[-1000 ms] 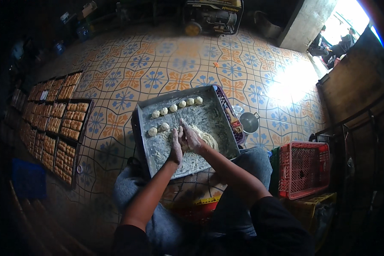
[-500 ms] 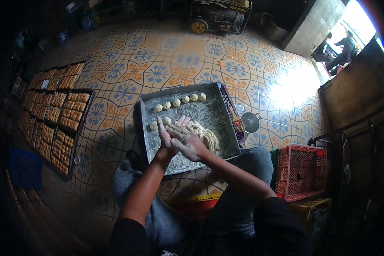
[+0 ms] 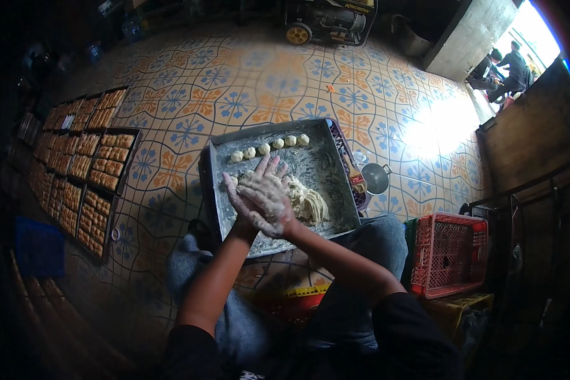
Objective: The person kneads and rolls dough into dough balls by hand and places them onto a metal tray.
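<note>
The two floury hands are pressed together over the near left part of a shallow metal tray (image 3: 325, 163), the right hand (image 3: 267, 195) lying across the left hand (image 3: 241, 206), with outstretched fingers showing at the far side. The overlap makes the view poor here, so I cannot tell whether a piece of dough sits between the palms.

A loose, pale mass of dough (image 3: 311, 206) rests inside the tray, just to the right of the hands. Beyond them, along the far side, six dough balls (image 3: 264, 149) stand in a slightly slanting row. One more ball (image 3: 234, 181) peeps out at the left, partly hidden by the hands. Flour streaks the tray's bottom.

A purple crate (image 3: 339, 139) shows along the tray's right edge, with a brush (image 3: 357, 180) on it, and a metal pot (image 3: 377, 180) stands on the tiled floor (image 3: 234, 104) just beside. The person's denim-clad knees flank the tray's near side. Farther right, a red crate (image 3: 451, 253) stands near a yellow crate (image 3: 467, 310). Well to the left, dark pans of browned bread (image 3: 111, 161) cover part of the floor. At the top is a generator (image 3: 330, 23), and two people sit by the bright doorway.
</note>
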`<control>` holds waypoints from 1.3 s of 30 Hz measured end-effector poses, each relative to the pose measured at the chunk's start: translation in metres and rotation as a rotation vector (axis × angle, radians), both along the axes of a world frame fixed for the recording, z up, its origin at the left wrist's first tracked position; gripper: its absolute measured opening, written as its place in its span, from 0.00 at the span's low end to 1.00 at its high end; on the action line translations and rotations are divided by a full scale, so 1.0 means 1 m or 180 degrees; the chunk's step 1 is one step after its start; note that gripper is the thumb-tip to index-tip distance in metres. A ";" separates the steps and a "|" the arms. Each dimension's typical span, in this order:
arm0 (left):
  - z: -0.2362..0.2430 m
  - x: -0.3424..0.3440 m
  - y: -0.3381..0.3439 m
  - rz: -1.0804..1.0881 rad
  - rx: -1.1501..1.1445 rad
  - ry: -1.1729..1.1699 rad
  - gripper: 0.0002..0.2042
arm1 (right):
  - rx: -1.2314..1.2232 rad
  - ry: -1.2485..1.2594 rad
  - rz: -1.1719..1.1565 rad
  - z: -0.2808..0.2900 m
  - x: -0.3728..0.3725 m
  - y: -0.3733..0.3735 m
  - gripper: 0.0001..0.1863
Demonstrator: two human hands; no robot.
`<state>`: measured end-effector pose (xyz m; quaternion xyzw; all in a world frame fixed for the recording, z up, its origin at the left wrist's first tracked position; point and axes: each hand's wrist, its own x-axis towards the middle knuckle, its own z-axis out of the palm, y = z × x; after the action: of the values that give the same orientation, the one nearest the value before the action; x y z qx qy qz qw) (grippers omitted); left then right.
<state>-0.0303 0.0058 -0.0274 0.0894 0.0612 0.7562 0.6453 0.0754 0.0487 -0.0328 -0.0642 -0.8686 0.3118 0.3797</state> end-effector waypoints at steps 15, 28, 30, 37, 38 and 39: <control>0.004 0.030 0.010 0.1045 -0.0020 0.3425 0.47 | -0.4652 0.1994 -0.0014 0.000 -0.029 0.001 0.36; 0.017 0.032 -0.004 0.0216 -0.0809 0.0365 0.49 | -0.1521 -0.0439 -0.0426 0.024 -0.009 0.020 0.27; 0.025 0.023 -0.003 -0.0064 -0.0001 0.0270 0.56 | -0.0317 -0.0571 -0.2186 0.030 -0.023 -0.012 0.29; 0.043 0.035 -0.019 0.0113 -0.1704 0.0447 0.60 | -0.0244 -0.0508 -0.0126 0.028 0.005 0.045 0.21; 0.034 0.031 -0.016 0.0140 -0.1696 0.0429 0.60 | -0.0934 -0.1231 -0.0591 0.032 0.002 0.043 0.19; 0.026 0.023 -0.012 -0.0165 -0.1023 0.0025 0.61 | -0.0895 -0.0932 -0.0737 0.017 -0.003 0.025 0.19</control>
<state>-0.0072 -0.0063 -0.0016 -0.0105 0.1816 0.7194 0.6703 0.0727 0.0734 -0.0162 -0.2602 -0.8492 0.3715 0.2703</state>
